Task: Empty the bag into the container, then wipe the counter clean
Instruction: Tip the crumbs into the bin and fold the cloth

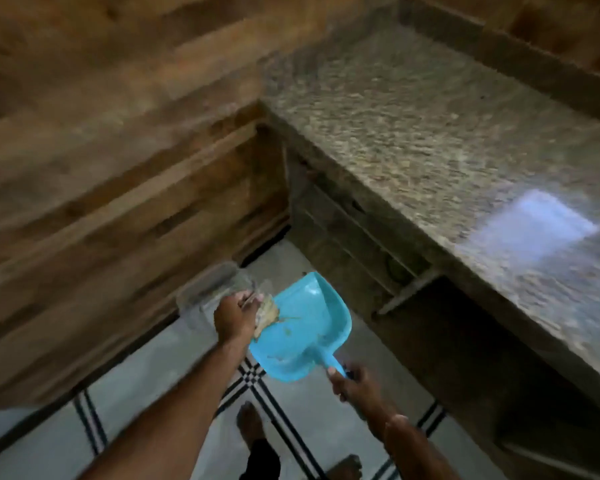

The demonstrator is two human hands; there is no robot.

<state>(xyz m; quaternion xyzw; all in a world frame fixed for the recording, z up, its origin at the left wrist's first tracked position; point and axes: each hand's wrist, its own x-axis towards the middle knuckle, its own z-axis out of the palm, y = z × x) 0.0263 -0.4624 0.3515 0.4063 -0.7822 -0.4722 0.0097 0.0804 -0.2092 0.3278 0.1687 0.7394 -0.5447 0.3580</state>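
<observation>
Count, head view, motion blur throughout.
- Grips: two, left grip (234,318) and right grip (352,384).
- Blue dustpan (302,327): one.
- Clear container (208,292): one.
- Crumpled tan wad (265,315): one; too blurred to tell its material.
- Bare feet on the floor: two, near foot (343,467) and far foot (250,424).
- Speckled stone surface (413,133): one.
- Pale light patch (534,230) on it: one.

A single wide-angle view from the head looks steeply down and forward: floor (32,455) near, bench (430,133) close at right, wooden wall (101,168) left and far.
</observation>
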